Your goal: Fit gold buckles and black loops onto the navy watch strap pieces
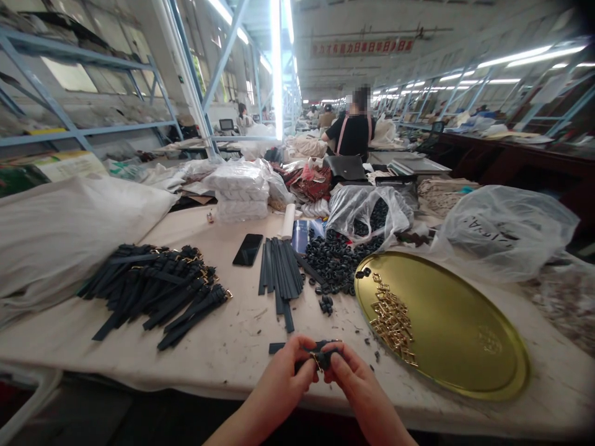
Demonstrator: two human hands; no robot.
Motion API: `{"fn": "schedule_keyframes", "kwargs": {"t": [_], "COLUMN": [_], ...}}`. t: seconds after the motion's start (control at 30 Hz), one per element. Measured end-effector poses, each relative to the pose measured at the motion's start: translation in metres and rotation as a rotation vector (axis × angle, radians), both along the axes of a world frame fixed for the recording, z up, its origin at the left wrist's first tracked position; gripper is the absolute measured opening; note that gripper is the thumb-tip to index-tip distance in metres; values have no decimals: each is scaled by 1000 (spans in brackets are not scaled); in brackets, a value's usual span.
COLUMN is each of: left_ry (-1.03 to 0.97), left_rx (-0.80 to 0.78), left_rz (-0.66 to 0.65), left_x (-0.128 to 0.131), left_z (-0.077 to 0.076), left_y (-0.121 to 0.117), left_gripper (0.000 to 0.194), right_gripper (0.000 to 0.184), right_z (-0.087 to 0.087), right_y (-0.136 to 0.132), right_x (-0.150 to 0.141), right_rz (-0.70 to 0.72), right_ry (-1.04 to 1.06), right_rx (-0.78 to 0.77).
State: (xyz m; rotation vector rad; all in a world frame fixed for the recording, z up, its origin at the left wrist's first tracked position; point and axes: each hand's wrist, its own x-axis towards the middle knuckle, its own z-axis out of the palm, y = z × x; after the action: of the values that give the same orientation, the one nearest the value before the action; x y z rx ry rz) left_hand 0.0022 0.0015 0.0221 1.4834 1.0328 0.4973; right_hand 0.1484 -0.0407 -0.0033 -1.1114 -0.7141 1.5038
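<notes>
Near the table's front edge, my left hand (290, 371) and my right hand (349, 373) pinch a dark strap (321, 359) between them. A small gold buckle sits on the strap between my fingertips; part of the strap is hidden by my fingers. Just behind lies another dark strap (277, 348) with a gold glint at its right end. Farther back is a stack of flat dark strips (280, 269). To its right spreads a heap of small dark loops (332, 260). Gold buckles (392, 319) lie on the left part of an oval gold tray (465, 328).
A pile of dark straps with gold buckles (153, 285) lies at left. A black phone (248, 249) rests beside the strips. Plastic bags (509, 229) and wrapped bundles (239, 186) stand at the back. Beyond them, a person (352, 130) faces away.
</notes>
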Motion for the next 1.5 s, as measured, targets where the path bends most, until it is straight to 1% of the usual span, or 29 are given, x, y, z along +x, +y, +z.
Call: {"fn": "schedule_keyframes", "kwargs": {"t": [0.07, 0.1, 0.17, 0.2, 0.27, 0.37, 0.47, 0.53, 0.6, 0.7, 0.73, 0.8, 0.83, 0.87, 0.9, 0.93, 1.0, 1.03, 1.1, 1.2, 1.27, 1.33, 1.5], "left_ry": [37, 55, 98, 127, 197, 351, 450, 433, 376, 268, 215, 85, 24, -25, -61, -87, -120, -130, -135, -131, -121, -108, -34], "left_rx": [14, 25, 53, 73, 119, 184, 213, 199, 169, 108, 64, -76, -151, -219, -273, -310, -354, -372, -407, -452, -458, -445, -367], "left_rz": [11, 11, 4, 3, 0, -19, -45, -70, -74, -30, -27, -49, -63, -76, -83, -90, -100, -104, -95, -51, -33, -48, -141], "left_x": [-1, -2, -2, -3, -3, -6, -8, -9, -10, -10, -11, -12, -12, -13, -13, -13, -13, -12, -11, -11, -11, -11, -11], "left_z": [-1, 0, 1, 2, 4, 5, 4, 5, 7, 11, 12, 11, 10, 9, 8, 6, 3, 1, -2, -6, -8, -8, -6], "left_y": [0, -1, -3, -3, -5, -5, -5, -6, -7, -9, -9, -9, -9, -9, -9, -9, -9, -9, -9, -11, -12, -14, -22], "left_gripper": [19, 20, 22, 22, 21, 21, 20, 21, 20, 15, 15, 18, 21, 23, 25, 26, 27, 26, 26, 29, 30, 28, 26], "right_gripper": [34, 33, 25, 23, 26, 26, 26, 29, 31, 34, 35, 31, 29, 28, 26, 24, 18, 18, 16, 12, 10, 9, 6], "right_z": [0, -1, -2, -3, -5, -8, -7, -5, -5, -11, -14, -20, -23, -25, -26, -26, -26, -25, -23, -19, -14, -10, -2], "right_y": [-2, -3, -5, -6, -8, -11, -15, -15, -14, -11, -9, -9, -10, -11, -12, -14, -17, -18, -20, -21, -21, -23, -27], "right_x": [-1, -2, -3, -4, -6, -8, -8, -8, -7, -5, -4, -3, -2, -1, 0, 1, 3, 4, 6, 8, 11, 13, 15], "right_rz": [-15, -13, 6, 26, 100, 200, 191, 188, 161, 51, 8, -81, -108, -107, -73, -8, 136, 183, 231, 296, 333, 368, 487], "right_ry": [73, 109, 168, 202, 287, 403, 427, 378, 266, -51, -169, -380, -466, -535, -581, -601, -595, -593, -633, -732, -769, -777, -797], "right_rx": [2, -16, -67, -93, -140, -204, -231, -208, -160, -76, -53, -15, 2, 25, 51, 75, 103, 105, 107, 155, 196, 221, 179]}}
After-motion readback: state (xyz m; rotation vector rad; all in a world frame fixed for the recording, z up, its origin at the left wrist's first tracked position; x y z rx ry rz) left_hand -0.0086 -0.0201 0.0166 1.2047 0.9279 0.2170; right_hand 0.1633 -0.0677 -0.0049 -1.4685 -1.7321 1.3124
